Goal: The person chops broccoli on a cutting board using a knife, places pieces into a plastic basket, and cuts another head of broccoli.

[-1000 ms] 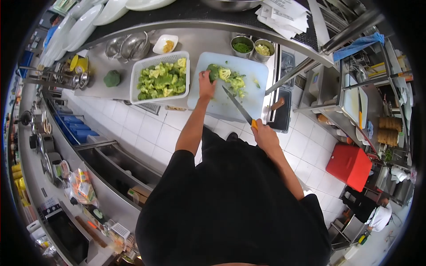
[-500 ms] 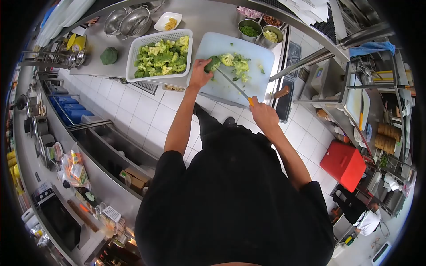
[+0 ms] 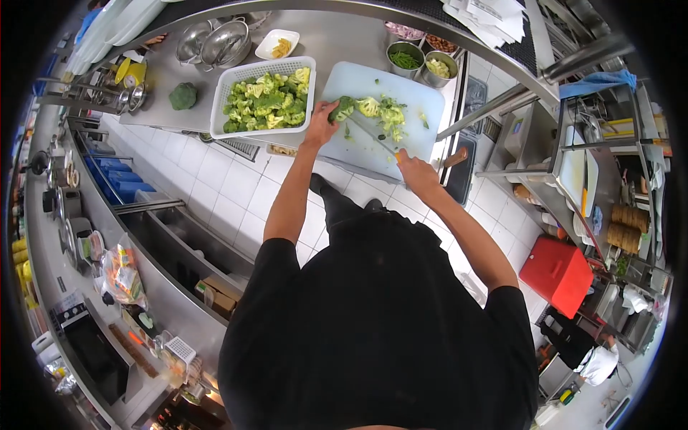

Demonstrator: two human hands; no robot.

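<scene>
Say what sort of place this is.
Likely a professional kitchen: a grey metal counter holds a pale-blue rectangular cutting board and a white rectangular plastic basket of cut green broccoli.

you wear a black top [image 3: 380, 337] with short, loose sleeves [image 3: 269, 278], black trousers [image 3: 342, 209] and dark shoes [image 3: 374, 205], forearms [image 3: 289, 197] bare.

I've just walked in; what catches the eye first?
First, a white rectangular plastic basket heaped with green broccoli pieces stands left of the pale-blue cutting board. Over that board, a yellow-handled steel knife in the right grip points toward a dark-green broccoli chunk. A bright red box stands off to the right.
</scene>
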